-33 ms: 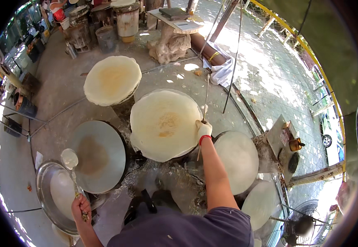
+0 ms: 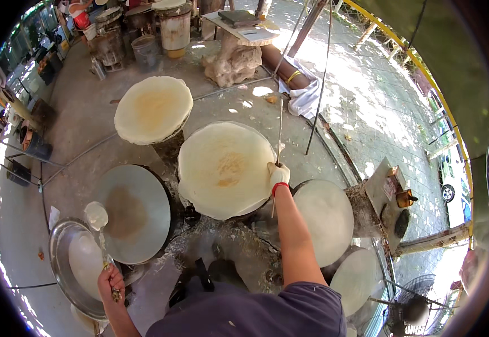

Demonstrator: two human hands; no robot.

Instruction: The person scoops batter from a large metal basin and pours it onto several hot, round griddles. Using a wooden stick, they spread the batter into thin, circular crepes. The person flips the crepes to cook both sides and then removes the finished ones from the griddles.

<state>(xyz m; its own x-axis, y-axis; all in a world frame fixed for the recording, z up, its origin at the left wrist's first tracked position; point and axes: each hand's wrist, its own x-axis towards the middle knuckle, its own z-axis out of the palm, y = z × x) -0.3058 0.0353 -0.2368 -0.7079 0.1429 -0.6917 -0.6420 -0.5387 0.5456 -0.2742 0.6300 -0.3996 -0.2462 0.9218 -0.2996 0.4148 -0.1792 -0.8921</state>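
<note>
My left hand (image 2: 110,282) grips the handle of a ladle (image 2: 96,215), whose pale, batter-coated bowl is raised at the edge between a metal basin (image 2: 58,264) of white batter (image 2: 85,261) and a grey round griddle (image 2: 146,196) with a brown patch. In a white glove with a red band at the wrist, my right hand (image 2: 278,173) is closed around a thin stick (image 2: 280,126), held nearly upright. It is at the right edge of a large thin crepe (image 2: 227,168), browned in the middle, which covers the centre griddle. Whether the glove touches the crepe I cannot tell.
Another crepe-covered griddle (image 2: 153,109) stands beyond, to the left. Two pale round griddles, one nearer (image 2: 362,281) and one farther (image 2: 323,222), are on my right, beside a fan (image 2: 415,309). A stump table (image 2: 233,62) and drums (image 2: 174,31) stand at the back; a person is far left.
The top of the stick has tipped slightly left, and the ladle's bowl has shifted a little to the right. Both hands keep their hold.
</note>
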